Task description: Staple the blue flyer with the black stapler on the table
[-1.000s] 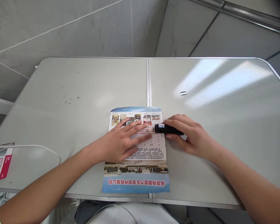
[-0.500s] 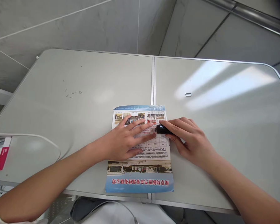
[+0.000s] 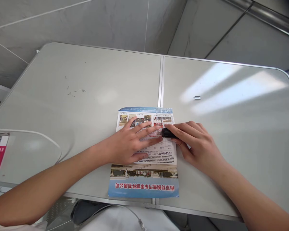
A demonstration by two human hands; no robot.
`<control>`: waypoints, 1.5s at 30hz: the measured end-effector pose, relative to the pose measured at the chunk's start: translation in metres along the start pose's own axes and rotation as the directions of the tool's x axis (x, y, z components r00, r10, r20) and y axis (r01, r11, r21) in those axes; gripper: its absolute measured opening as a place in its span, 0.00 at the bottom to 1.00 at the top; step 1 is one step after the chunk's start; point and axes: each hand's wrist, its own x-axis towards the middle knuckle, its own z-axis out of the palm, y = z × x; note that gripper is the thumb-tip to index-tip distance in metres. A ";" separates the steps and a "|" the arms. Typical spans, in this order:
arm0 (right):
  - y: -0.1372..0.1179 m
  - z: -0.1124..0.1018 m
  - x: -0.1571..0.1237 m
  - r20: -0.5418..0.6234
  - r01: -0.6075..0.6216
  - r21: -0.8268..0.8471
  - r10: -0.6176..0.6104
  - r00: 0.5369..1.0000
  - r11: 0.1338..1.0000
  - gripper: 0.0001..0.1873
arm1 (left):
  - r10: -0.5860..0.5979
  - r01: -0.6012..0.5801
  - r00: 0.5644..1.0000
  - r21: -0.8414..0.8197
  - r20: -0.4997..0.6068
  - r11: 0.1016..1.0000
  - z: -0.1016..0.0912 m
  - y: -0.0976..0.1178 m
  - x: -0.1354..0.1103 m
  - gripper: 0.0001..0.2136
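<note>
A printed leaflet [image 3: 144,191], blue at both ends with photos and text upside down to me, lies flat across the table's centre seam. My left hand [image 3: 131,142] rests on it, palm down with fingers spread. At the leaflet's right side my right hand [image 3: 196,141] grips a small black stapler [image 3: 167,132], most of it hidden under the fingers. The stapler's front end lies over the leaflet, close to my left fingertips. Rows of thin metal staples [image 3: 164,111] show along the leaflet's upper right part.
Loose bent staples [image 3: 75,92] are scattered on the table [image 3: 125,73] at the upper left. A short staple strip [image 3: 197,98] lies on the right half. At the left edge sit a pink and white box [image 3: 0,152] and a white cable [image 3: 38,131].
The view has shifted slightly. Both hands, the stapler and the leaflet keep nearly the same places relative to each other.
</note>
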 end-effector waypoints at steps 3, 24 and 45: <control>-0.001 0.001 0.000 -0.006 -0.001 -0.036 0.001 1.000 0.999 0.26 | 0.001 -0.001 1.000 -0.011 -0.025 1.000 0.000 0.000 0.000 0.32; -0.013 0.008 0.006 0.064 0.011 -0.321 0.010 0.998 0.947 0.30 | 0.004 -0.004 1.000 0.037 0.016 0.999 -0.002 -0.004 0.000 0.31; 0.018 -0.029 -0.003 -0.385 -0.367 -0.186 0.276 0.881 0.912 0.02 | -0.088 0.081 0.993 -0.086 -0.082 0.993 -0.002 -0.006 0.002 0.26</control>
